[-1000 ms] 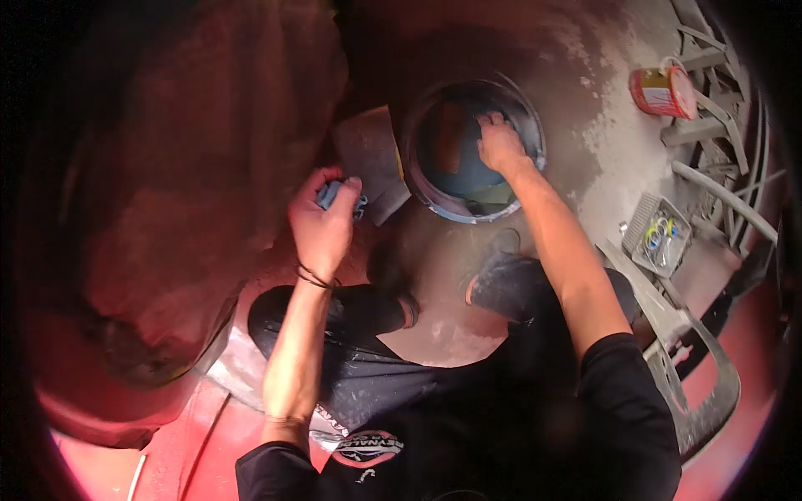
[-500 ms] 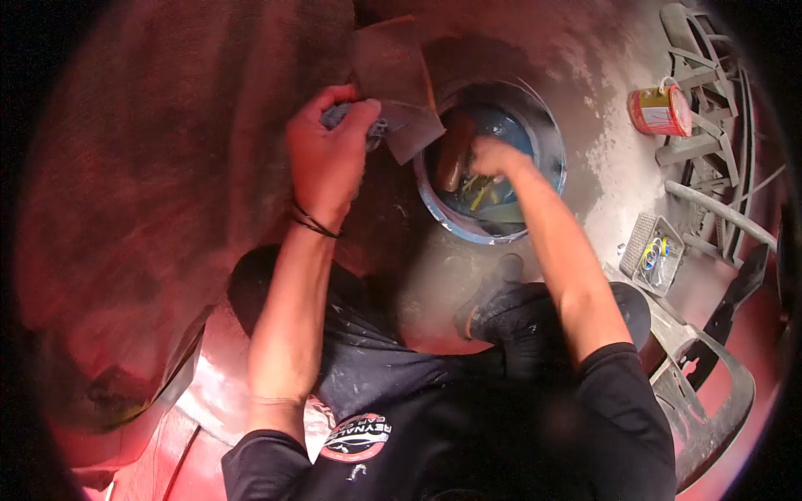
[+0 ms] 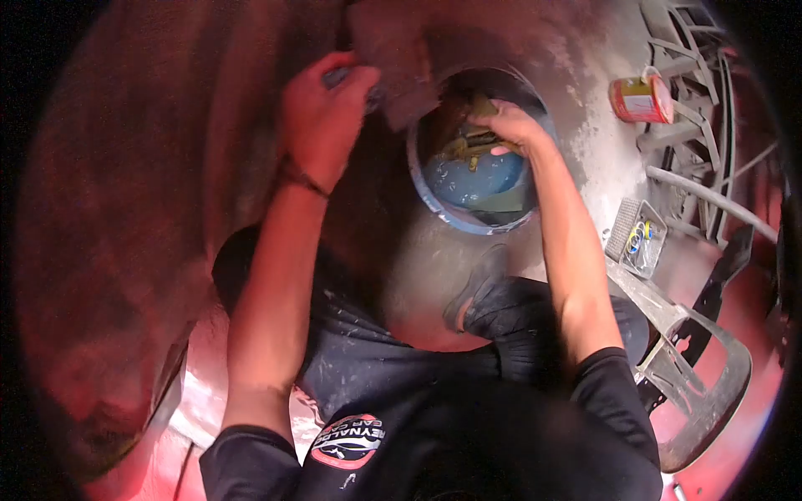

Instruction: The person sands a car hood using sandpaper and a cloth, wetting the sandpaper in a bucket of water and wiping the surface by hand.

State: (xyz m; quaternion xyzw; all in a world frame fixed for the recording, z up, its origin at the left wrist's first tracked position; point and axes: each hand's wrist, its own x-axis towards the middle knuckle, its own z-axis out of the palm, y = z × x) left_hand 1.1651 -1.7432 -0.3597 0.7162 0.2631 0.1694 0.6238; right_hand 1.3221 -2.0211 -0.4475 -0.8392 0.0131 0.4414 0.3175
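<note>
The left hand (image 3: 313,121), slightly farther off than before, keeps its fingers clenched around a grey bundle (image 3: 336,78) beside a dark sheet (image 3: 391,63). The black shirt (image 3: 501,417) reads "REYNALD". Inside the round bucket (image 3: 423,189), the right hand (image 3: 514,125) now grasps a brownish piece (image 3: 482,107) between its fingers.

Left arm (image 3: 271,301): raised, elbow bent, dark band at wrist (image 3: 305,177); left hand (image 3: 322,113), fingers curled closed. Right arm (image 3: 576,250): bare, extended forward; right hand (image 3: 510,127), palm partly turned, fingers bent, thumb apart.
</note>
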